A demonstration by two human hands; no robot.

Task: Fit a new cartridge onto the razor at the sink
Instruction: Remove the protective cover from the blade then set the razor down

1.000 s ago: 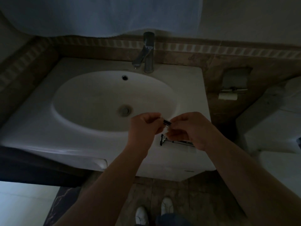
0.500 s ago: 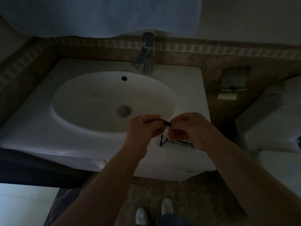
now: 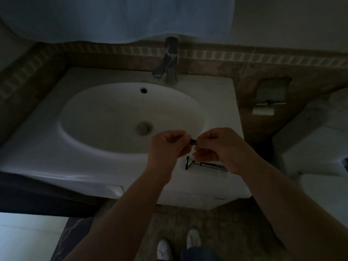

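Dimly lit bathroom, view looking down. White sink (image 3: pixel 56 147) fills the left and centre of the frame; its oval bowl holds nothing but the drain (image 3: pixel 144 128) at the bottom and the overflow hole (image 3: pixel 143 90) near the upper rim. Chrome faucet (image 3: pixel 167 61) stands at the back edge, upper centre, spout angled down to the left.

Left hand (image 3: pixel 167 147), centre of frame: fingers curled into a loose fist, thumb and forefinger pinched on one end of a small dark cartridge (image 3: pixel 193 141). Right hand (image 3: pixel 220 147), just right of it: fingers also curled, fingertips pinching the other end of the same piece. The two hands nearly touch, only the cartridge showing between them. Detail of the cartridge too dark and small to make out.

Razor (image 3: pixel 205 163) lies flat on the sink's front right ledge, directly below the hands in the frame, handle running right and passing under the right hand, head at its left end. Neither hand appears to touch it.

Toilet-paper holder (image 3: pixel 263 110) on the tiled wall at right. White shoes (image 3: pixel 194 240) on the floor tiles, bottom centre
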